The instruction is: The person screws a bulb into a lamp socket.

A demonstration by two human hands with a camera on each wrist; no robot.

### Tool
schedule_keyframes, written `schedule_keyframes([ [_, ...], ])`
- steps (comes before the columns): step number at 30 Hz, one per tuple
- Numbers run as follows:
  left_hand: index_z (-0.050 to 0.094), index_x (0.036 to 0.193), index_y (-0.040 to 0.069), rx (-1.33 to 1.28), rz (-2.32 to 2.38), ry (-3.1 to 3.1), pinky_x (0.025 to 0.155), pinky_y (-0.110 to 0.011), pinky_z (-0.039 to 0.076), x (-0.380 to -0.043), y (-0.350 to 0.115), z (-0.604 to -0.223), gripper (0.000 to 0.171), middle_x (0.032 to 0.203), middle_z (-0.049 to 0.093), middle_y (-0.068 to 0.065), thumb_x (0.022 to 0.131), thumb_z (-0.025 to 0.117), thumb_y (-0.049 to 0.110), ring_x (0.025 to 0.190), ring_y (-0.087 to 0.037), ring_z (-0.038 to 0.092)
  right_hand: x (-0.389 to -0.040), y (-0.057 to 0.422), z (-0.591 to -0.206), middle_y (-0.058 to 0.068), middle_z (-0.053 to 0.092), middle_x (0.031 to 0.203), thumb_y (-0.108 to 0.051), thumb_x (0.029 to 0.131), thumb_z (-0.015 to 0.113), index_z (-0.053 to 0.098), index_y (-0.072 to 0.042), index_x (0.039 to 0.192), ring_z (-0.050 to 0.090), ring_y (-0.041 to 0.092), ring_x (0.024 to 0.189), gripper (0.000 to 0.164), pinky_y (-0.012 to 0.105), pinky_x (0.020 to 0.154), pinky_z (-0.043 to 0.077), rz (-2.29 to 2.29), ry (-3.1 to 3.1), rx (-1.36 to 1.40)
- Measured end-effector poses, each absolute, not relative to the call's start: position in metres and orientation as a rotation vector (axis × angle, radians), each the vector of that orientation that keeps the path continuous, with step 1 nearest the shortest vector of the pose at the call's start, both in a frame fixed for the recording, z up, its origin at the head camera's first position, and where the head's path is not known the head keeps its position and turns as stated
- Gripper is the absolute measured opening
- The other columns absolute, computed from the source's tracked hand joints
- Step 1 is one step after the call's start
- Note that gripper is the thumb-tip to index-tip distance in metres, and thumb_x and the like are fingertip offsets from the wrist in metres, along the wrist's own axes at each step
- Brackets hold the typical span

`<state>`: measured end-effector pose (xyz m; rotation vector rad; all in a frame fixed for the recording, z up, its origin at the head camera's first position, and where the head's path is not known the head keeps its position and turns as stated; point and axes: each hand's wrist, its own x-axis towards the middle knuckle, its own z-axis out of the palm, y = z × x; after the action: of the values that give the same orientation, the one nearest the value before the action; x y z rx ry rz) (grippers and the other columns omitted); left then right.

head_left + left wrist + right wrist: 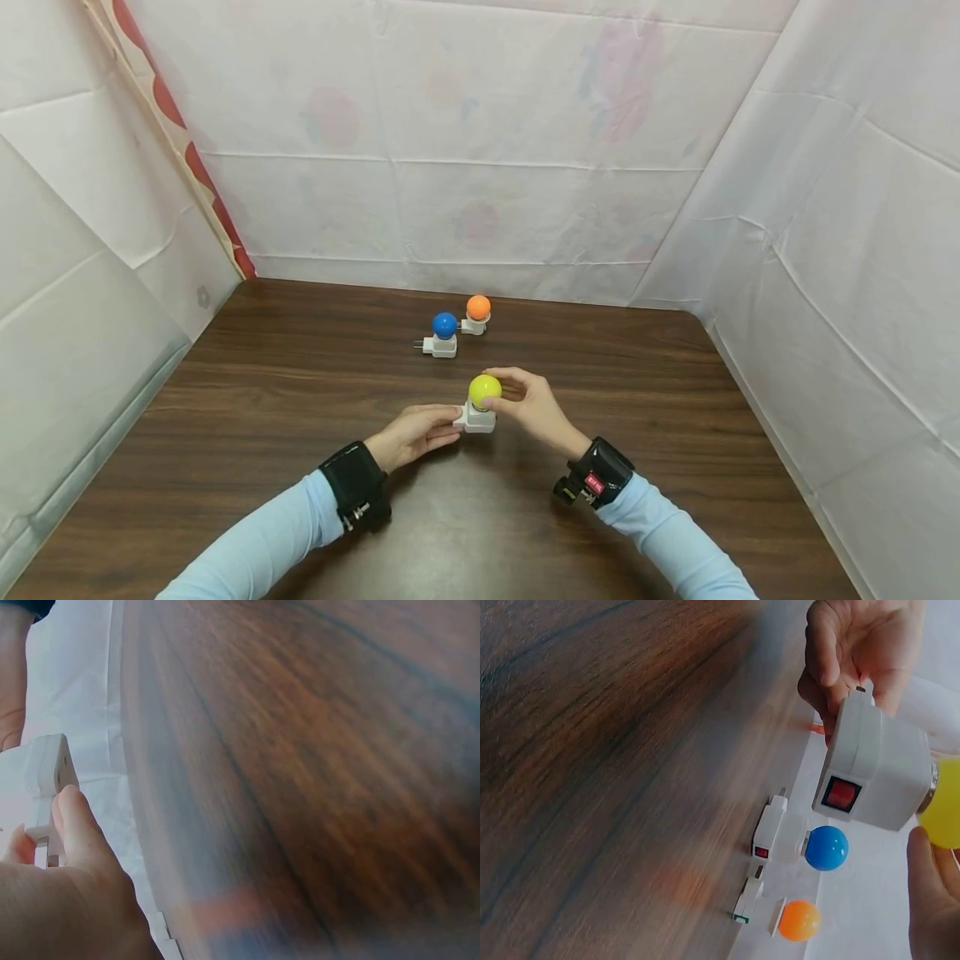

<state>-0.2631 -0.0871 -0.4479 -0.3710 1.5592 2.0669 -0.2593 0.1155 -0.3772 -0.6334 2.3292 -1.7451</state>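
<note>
A white plug-in lamp socket [478, 419] with a red switch on its side, plain in the right wrist view, is held up near the middle of the table. My left hand [417, 432] pinches its plug end between thumb and fingers. A yellow bulb [483, 388] sits upright in the socket's top. Around that bulb my right hand [531, 406] curls thumb and fingers from the right. In the left wrist view the left thumb lies along the white socket [51, 766], and the bulb is out of frame. The metal collar between bulb and socket shows in the right wrist view.
Farther back on the brown wooden table [300, 375] stand a blue bulb [445, 325] and an orange bulb [478, 307], each in a white plug-in socket with prongs pointing left. White patterned sheets [480, 192] enclose the table's back and sides.
</note>
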Motion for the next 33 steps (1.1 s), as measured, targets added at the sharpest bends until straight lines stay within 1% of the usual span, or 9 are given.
schedule_keyframes([
  [2, 0.052, 0.120, -0.009, -0.372, 2.074, 1.552, 0.087, -0.032, 0.055, -0.263, -0.087, -0.448, 0.041, 0.089, 0.065, -0.007, 0.087, 0.062, 0.013, 0.079, -0.013, 0.064, -0.259, 0.115, -0.378, 0.021, 0.059, 0.117, -0.008, 0.081, 0.069, 0.056, 0.003, 0.119, 0.058, 0.035, 0.105, 0.042, 0.043, 0.092, 0.051, -1.760, 2.353, -0.624],
  [6, 0.051, 0.120, -0.010, -0.359, 2.085, 1.548, 0.087, -0.033, 0.054, -0.263, -0.087, -0.447, 0.040, 0.088, 0.064, -0.007, 0.088, 0.061, 0.011, 0.078, -0.012, 0.064, -0.258, 0.114, -0.379, 0.021, 0.060, 0.115, -0.008, 0.079, 0.071, 0.055, 0.005, 0.118, 0.059, 0.035, 0.103, 0.044, 0.045, 0.091, 0.051, -1.761, 2.389, -0.619],
  [11, 0.051, 0.120, -0.009, -0.367, 2.077, 1.558, 0.086, -0.032, 0.055, -0.263, -0.087, -0.446, 0.038, 0.089, 0.064, -0.007, 0.088, 0.060, 0.010, 0.078, -0.012, 0.064, -0.259, 0.113, -0.378, 0.021, 0.060, 0.115, -0.010, 0.079, 0.071, 0.055, 0.005, 0.119, 0.059, 0.035, 0.103, 0.045, 0.041, 0.090, 0.052, -1.746, 2.387, -0.598],
  [14, 0.051, 0.121, -0.009, -0.362, 2.058, 1.568, 0.083, -0.030, 0.056, -0.263, -0.088, -0.447, 0.039, 0.090, 0.063, -0.007, 0.088, 0.060, 0.010, 0.079, -0.013, 0.064, -0.260, 0.114, -0.378, 0.020, 0.059, 0.118, -0.010, 0.078, 0.072, 0.054, 0.003, 0.120, 0.059, 0.034, 0.105, 0.048, 0.039, 0.091, 0.052, -1.730, 2.368, -0.604],
  [18, 0.050, 0.121, -0.010, -0.319, 2.017, 1.579, 0.082, -0.029, 0.057, -0.262, -0.092, -0.445, 0.041, 0.092, 0.063, -0.007, 0.088, 0.060, 0.011, 0.081, -0.013, 0.064, -0.263, 0.118, -0.378, 0.019, 0.054, 0.126, -0.010, 0.080, 0.070, 0.051, 0.001, 0.126, 0.055, 0.031, 0.111, 0.051, 0.041, 0.095, 0.049, -1.690, 2.302, -0.655],
  [22, 0.049, 0.123, -0.010, -0.255, 1.967, 1.589, 0.082, -0.029, 0.057, -0.261, -0.096, -0.442, 0.042, 0.091, 0.064, -0.006, 0.089, 0.059, 0.012, 0.080, -0.012, 0.064, -0.265, 0.123, -0.377, 0.021, 0.049, 0.132, -0.008, 0.084, 0.066, 0.046, 0.003, 0.131, 0.052, 0.031, 0.117, 0.053, 0.043, 0.099, 0.046, -1.615, 2.211, -0.762],
  [25, 0.047, 0.125, -0.010, -0.227, 1.938, 1.591, 0.083, -0.030, 0.056, -0.260, -0.097, -0.441, 0.043, 0.090, 0.064, -0.004, 0.090, 0.059, 0.012, 0.079, -0.012, 0.064, -0.266, 0.125, -0.375, 0.021, 0.048, 0.132, -0.006, 0.085, 0.063, 0.044, 0.004, 0.132, 0.052, 0.030, 0.117, 0.052, 0.043, 0.098, 0.047, -1.559, 2.167, -0.838],
  [30, 0.047, 0.126, -0.009, -0.233, 1.921, 1.590, 0.083, -0.030, 0.056, -0.260, -0.097, -0.441, 0.043, 0.093, 0.063, -0.006, 0.090, 0.058, 0.014, 0.080, -0.012, 0.064, -0.272, 0.127, -0.384, 0.018, 0.049, 0.132, -0.004, 0.086, 0.062, 0.044, 0.002, 0.132, 0.053, 0.028, 0.115, 0.050, 0.036, 0.095, 0.050, -1.525, 2.158, -0.873],
  [33, 0.047, 0.126, -0.009, -0.235, 1.929, 1.591, 0.083, -0.030, 0.056, -0.260, -0.097, -0.442, 0.044, 0.094, 0.063, -0.006, 0.090, 0.059, 0.014, 0.080, -0.012, 0.064, -0.277, 0.128, -0.395, 0.017, 0.050, 0.131, -0.006, 0.086, 0.063, 0.045, 0.000, 0.133, 0.054, 0.026, 0.113, 0.051, 0.029, 0.092, 0.051, -1.534, 2.162, -0.871],
])
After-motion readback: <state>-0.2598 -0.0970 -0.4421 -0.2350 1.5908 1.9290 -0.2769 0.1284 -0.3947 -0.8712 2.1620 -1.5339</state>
